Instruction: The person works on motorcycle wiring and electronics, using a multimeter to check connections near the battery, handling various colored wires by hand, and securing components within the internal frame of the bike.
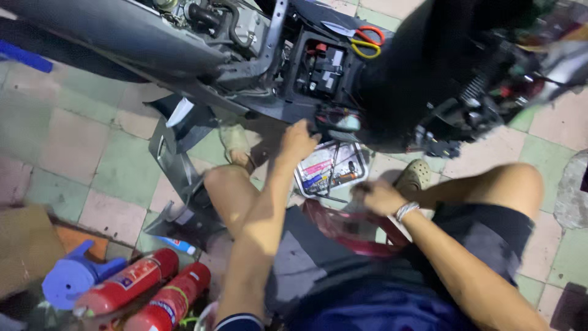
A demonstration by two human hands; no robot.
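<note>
I hold my left hand (pixel 298 140) up against the lower edge of the scooter (pixel 257 67), just below its open battery compartment (pixel 321 68), with the fingers curled shut on a part I cannot make out. My right hand (pixel 378 196) sits below the scooter, just right of the parts tray (pixel 331 168) on the tiled floor (pixel 73 144), its grip closed on the rim of a dark red panel (pixel 352 230) resting across my lap. Scissors (pixel 366 41) lie on the scooter above the compartment, and two red fire extinguishers (pixel 150 291) lie on the floor well left of the tray.
</note>
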